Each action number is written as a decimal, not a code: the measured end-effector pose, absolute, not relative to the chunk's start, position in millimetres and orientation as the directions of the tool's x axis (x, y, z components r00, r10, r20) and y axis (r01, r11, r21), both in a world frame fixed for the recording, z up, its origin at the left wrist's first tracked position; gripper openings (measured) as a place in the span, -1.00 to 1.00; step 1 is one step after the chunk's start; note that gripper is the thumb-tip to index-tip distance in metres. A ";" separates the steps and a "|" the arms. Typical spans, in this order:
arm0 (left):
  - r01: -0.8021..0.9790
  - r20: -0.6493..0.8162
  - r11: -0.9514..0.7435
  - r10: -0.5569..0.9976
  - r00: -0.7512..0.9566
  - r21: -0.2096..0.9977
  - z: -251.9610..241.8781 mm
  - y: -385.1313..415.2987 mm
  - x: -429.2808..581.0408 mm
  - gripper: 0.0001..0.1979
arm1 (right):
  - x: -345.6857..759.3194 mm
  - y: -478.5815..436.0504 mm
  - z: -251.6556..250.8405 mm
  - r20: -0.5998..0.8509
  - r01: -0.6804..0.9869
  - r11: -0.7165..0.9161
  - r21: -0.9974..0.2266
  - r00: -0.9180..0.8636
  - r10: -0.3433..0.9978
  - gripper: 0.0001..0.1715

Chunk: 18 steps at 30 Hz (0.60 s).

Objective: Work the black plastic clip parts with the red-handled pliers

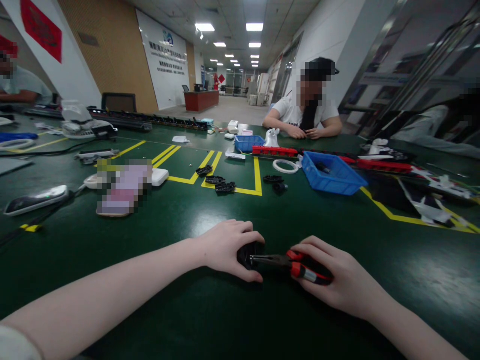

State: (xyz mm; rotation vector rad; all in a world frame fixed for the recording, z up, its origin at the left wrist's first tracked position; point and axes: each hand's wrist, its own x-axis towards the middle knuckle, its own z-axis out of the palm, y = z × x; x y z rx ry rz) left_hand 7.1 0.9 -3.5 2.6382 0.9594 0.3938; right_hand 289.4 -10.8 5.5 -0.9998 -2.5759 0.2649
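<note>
My left hand (pixel 227 247) is curled over a small black part (pixel 245 255) on the green table (pixel 187 310), holding it down. My right hand (pixel 333 277) grips red-and-black-handled needle-nose pliers (pixel 288 264). The pliers' dark jaws point left and reach into the black part under my left fingers. Both forearms rest low over the table's near edge.
Several small black parts (pixel 221 184) lie near the yellow floor-tape lines (pixel 240 189). A blue bin (pixel 332 174) sits right of centre, a smaller blue bin (pixel 248 143) behind it. A phone (pixel 122 192) and white devices lie left. A person (pixel 305 112) sits across the table; others sit at the edges.
</note>
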 end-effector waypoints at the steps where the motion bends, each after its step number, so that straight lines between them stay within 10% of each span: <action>1: 0.573 0.150 -0.728 0.658 0.738 0.375 -3.6 1.0 7.1 -0.31 | 288.9 -11.5 6.2 0.256 0.615 0.725 -0.309 -0.681 0.686 -0.63; 18: 0.590 0.126 -0.714 0.671 0.730 0.377 -1.7 0.5 6.5 -0.33 | 286.9 -17.1 9.5 0.166 0.680 0.677 -0.282 -0.660 0.733 -0.68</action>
